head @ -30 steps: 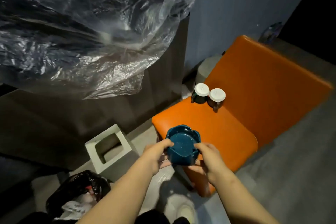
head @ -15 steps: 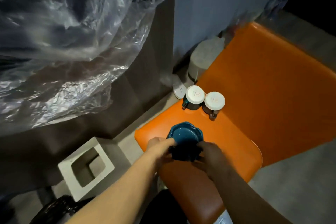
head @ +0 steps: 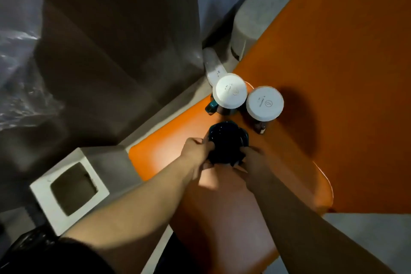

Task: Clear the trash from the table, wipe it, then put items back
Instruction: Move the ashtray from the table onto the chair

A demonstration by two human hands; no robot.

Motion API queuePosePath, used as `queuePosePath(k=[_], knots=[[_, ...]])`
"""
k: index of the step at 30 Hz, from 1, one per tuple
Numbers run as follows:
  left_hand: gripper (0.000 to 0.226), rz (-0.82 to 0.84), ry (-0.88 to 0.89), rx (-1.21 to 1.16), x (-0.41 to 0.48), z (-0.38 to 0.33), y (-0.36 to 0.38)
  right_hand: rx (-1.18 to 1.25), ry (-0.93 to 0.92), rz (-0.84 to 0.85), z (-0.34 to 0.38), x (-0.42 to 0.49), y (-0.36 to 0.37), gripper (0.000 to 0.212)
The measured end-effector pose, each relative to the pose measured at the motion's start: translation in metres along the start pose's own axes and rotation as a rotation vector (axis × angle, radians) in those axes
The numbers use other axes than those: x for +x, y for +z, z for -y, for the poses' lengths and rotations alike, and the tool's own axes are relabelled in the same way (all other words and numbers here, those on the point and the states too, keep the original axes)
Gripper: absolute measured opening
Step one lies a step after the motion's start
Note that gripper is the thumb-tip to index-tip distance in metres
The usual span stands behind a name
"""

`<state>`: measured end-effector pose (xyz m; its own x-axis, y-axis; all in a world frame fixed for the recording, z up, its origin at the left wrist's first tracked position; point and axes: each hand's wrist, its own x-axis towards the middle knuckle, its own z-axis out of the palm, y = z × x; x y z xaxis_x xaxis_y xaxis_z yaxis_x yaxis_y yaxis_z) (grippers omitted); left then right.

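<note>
A dark teal ashtray is held over the orange seat, close to its surface. My left hand grips its left side and my right hand grips its right side. Just beyond it stand two mugs with white lids, one teal-handled and one to its right. The ashtray's near part is hidden behind my fingers. I cannot tell if it touches the seat.
A white square bin stands on the floor to the left. A grey round stool sits behind the seat by the wall. Clear plastic sheeting hangs at the left. A dark bag lies at bottom left.
Both hands have carried the ashtray forward and down, from the seat's front corner to just before the two mugs. The view has moved closer and tilted down.
</note>
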<state>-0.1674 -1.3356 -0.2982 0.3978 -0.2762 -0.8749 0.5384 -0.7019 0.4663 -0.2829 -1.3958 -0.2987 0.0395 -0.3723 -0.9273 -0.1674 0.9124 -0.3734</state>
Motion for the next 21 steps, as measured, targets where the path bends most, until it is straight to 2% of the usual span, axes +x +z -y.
queuePosePath(k=[1,4,10,17,21], knots=[[0.031,-0.004,0.013,0.004,0.008,0.001,0.004,0.019,0.009,0.012,0.001,0.007,-0.001,0.026],[0.015,-0.05,0.013,0.01,0.019,0.002,0.012,0.032,0.004,0.024,0.004,0.021,-0.004,0.037],[0.019,-0.147,0.028,-0.07,0.026,-0.003,0.024,0.119,-0.068,0.05,0.011,0.029,-0.003,0.039],[0.021,-0.153,0.054,-0.09,0.023,-0.001,0.023,0.047,-0.1,0.041,0.011,0.023,0.0,0.04],[0.018,-0.163,0.105,0.036,0.007,-0.004,0.018,-0.086,-0.069,-0.031,0.009,0.007,0.001,0.038]])
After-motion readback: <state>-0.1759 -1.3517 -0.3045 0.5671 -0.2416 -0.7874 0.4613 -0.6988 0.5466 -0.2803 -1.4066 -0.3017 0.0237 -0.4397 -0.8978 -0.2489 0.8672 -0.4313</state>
